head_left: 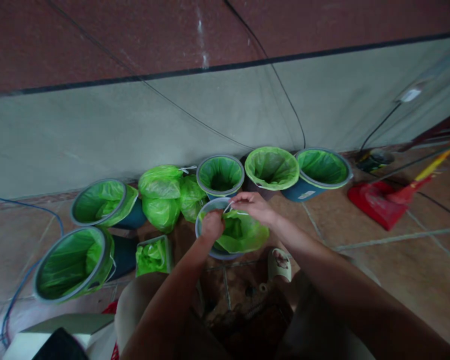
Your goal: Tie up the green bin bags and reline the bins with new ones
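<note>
In front of my knees stands a trash bin with a grey rim. A green garbage bag sits in its mouth, the top bunched and partly spread over the right side. My left hand is closed at the bag's upper edge by the far left rim. From above, my right hand pinches a white drawstring that runs between both hands. The left fingertips are partly hidden, and the bag's lower part is out of sight inside the bin.
Lined bins stand along the wall, including one just behind; others lie tilted at left. Filled green bags and a small box rest left of my hands. A red dustpan is at right, a slipper below.
</note>
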### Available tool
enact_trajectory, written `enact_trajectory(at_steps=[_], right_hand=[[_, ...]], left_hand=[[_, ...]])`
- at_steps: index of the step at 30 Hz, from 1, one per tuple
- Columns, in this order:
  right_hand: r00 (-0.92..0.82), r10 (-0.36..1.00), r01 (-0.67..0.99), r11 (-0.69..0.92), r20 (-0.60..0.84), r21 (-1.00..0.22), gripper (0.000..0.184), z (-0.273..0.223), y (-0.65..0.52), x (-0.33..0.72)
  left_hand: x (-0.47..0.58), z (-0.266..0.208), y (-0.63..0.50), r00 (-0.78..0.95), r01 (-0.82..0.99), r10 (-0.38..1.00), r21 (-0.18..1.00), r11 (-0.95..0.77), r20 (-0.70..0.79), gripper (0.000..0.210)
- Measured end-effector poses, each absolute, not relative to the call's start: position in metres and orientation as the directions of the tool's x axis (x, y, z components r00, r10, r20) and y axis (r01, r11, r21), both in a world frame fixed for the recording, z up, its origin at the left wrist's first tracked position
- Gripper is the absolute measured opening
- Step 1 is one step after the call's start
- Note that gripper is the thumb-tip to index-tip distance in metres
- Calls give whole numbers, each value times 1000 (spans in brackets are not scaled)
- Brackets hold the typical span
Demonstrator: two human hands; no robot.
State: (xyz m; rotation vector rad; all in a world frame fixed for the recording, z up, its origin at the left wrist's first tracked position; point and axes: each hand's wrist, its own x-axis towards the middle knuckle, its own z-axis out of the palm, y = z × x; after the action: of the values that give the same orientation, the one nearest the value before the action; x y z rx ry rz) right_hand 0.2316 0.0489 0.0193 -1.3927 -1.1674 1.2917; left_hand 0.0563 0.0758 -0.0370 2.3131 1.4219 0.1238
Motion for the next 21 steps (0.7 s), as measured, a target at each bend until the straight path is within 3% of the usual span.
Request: enact_trajectory(at_steps=[4,6,9,12,17,21], right_hand=[[7,998,-206,-67,-70,-976,26,39,46,234],[23,997,-225,-62,-69,-972,26,41,45,234],[40,993,-208,-97,-108,-973,28,39,46,235],[46,994,-191,-92,-103,-977,28,37,47,237],[-7,1000,-37,3,3,-999,25,33,47,237],[-48,991,179,135,129,-975,19,29,45,230]], left_hand=[[56,-33,77,496,837,855,345,-424,-151,32],[57,-30,77,493,839,858,342,-425,-145,38],[56,-23,79,472,834,874,378,-401,-115,67],[51,-7,84,477,780,877,492,-387,-65,83],[51,21,85,537,488,830,746,-452,152,52],[58,22,82,525,349,843,873,-341,120,20]])
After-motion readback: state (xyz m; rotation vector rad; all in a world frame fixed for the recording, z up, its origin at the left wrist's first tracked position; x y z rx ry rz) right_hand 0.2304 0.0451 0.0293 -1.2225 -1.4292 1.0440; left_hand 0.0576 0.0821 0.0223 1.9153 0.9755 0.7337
